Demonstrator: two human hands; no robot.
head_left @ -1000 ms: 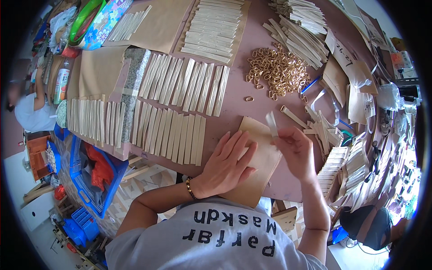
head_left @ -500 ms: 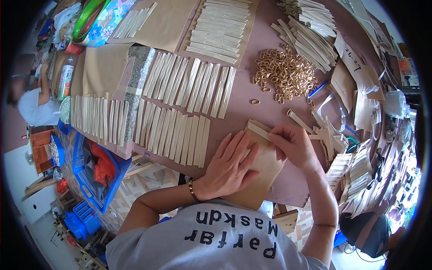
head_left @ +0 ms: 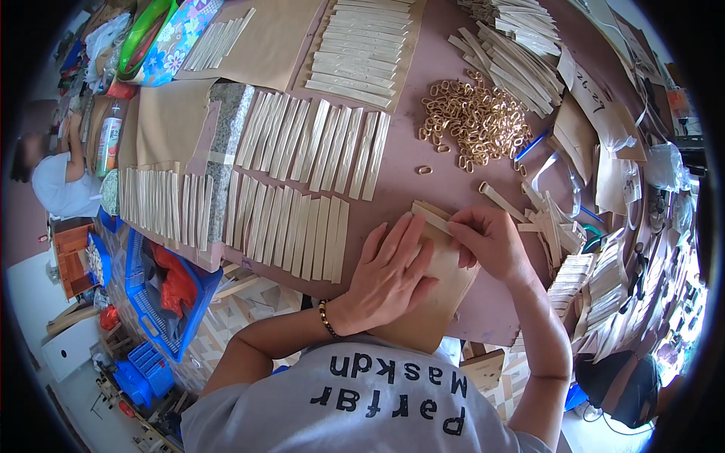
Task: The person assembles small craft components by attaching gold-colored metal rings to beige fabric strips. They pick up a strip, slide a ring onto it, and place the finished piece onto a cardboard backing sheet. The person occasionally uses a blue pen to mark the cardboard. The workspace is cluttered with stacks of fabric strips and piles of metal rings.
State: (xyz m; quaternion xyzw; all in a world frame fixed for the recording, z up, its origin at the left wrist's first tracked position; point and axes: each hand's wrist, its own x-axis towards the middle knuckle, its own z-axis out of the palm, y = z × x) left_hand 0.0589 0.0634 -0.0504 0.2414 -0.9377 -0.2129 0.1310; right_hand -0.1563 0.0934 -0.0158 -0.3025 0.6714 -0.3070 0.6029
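Observation:
A tan board lies at the table's near edge, in front of my body. Across its far end runs a pale, narrow strip. My left hand rests flat over the board's left side, fingers stretched out, its fingertips by the strip's left end. With thumb and fingers pinched, my right hand holds the strip's right end; the fingertips partly hide it. Beyond the hands is a heap of small gold-coloured oval rings, with a single ring apart from it.
Rows of pale strips lie left of my hands, others on brown sheets farther back. Loose strips pile up far right. Looped strips sit right of my right hand. A blue basket stands lower left; another person sits far left.
Both hands keep their places on the board and strip, with only slight finger movement. The whole view has shifted slightly.

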